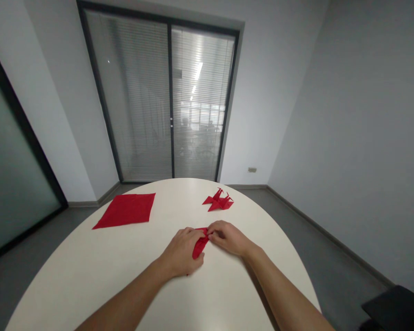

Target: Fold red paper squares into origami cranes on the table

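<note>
A partly folded piece of red paper (200, 247) is between my hands, low over the middle of the white table. My left hand (184, 252) wraps round its left side, with the thumb below and the fingers above. With bent fingers, my right hand (229, 237) pinches the paper's upper right end. The fingers hide much of the paper, so its full folded shape cannot be made out. Just beyond my right hand sit folded red paper cranes (219, 201), close together.
A flat stack or sheet of red paper (129, 210) lies at the table's back left. The round white table (89, 276) has a curved edge on both sides. A black chair (400, 305) stands at the lower right. Behind the table are glass doors with blinds (138, 105).
</note>
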`<state>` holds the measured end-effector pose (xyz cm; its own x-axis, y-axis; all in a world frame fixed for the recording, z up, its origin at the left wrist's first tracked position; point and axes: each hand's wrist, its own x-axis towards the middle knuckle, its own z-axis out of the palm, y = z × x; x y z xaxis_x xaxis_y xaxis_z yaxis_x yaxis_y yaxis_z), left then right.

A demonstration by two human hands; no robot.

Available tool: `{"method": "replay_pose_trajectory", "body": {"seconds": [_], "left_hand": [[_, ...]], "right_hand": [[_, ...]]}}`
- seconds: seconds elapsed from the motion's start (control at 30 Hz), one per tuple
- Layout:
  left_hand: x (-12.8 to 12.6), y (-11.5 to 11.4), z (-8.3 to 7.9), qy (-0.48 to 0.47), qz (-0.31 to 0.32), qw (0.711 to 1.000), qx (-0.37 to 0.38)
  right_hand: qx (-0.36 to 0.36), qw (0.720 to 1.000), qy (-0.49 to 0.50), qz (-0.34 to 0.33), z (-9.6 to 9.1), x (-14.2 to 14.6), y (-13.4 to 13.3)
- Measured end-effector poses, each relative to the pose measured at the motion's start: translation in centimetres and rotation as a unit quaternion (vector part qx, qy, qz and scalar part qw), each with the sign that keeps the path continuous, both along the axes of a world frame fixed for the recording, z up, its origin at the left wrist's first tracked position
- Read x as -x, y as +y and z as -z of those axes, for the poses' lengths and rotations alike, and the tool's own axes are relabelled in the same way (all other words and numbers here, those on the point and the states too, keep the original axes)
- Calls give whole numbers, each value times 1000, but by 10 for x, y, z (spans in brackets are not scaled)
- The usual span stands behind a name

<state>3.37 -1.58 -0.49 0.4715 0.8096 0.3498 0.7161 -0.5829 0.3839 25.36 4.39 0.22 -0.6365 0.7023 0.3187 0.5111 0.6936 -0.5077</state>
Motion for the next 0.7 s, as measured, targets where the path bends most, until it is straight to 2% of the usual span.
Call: {"method": "replay_pose_trajectory", "body": {"seconds": [0.13,0.3,0.7], "left_hand": [[4,3,5,-16,15,1000,3],[6,3,4,-37,4,999,20],[5,6,6,-65,-25,996,48]], "right_hand": [[-1,1000,-7,6,0,-1,0],[-15,1000,-9,18,-1,2,-1],[-14,1000,4,-12,-5,4,-5]]}}
